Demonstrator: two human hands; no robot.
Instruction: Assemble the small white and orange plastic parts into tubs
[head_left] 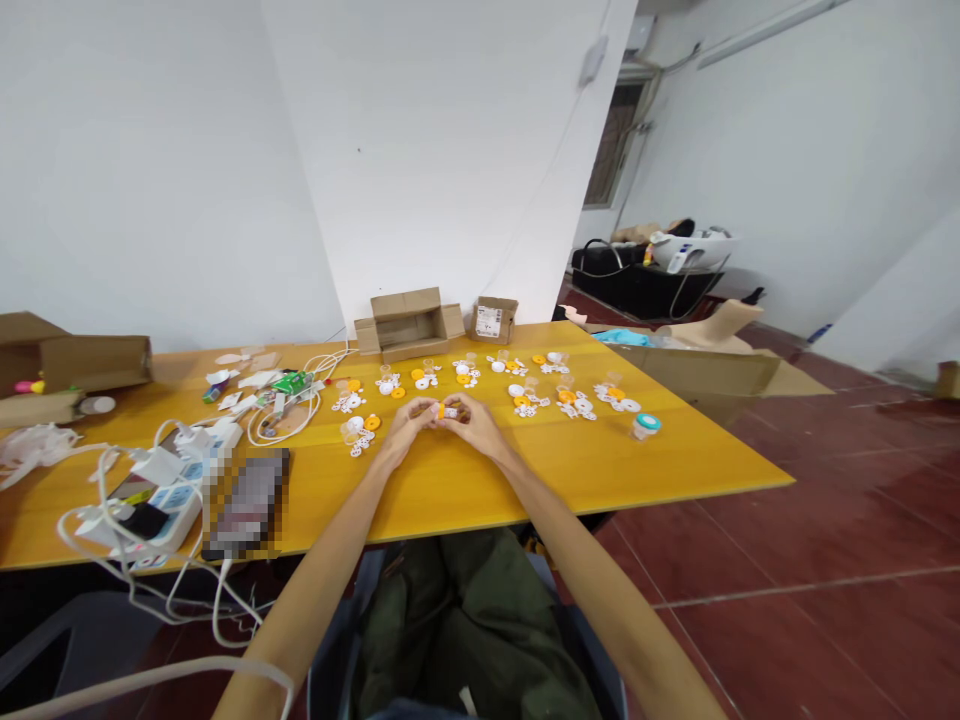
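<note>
Over the middle of the table, my left hand [409, 420] and my right hand [472, 420] meet with fingers closed round a small orange-and-white plastic piece [448, 411]. The fingers cover much of it, so its exact kind cannot be told. Beyond and beside the hands lie several clusters of parts, with orange rings [372, 423], white discs [515, 391], clear cups [613, 379] and small white pieces with holes [361, 441]. Apart from these, a clear container with a teal lid [646, 424] stands to the right.
An open cardboard box [409, 325] and a smaller box [494, 320] stand against the wall. On the left are a power strip [187, 490] with white cables, a blurred phone-like device [247, 500] and a green circuit board [291, 382]. The table's right edge borders a large carton [690, 375].
</note>
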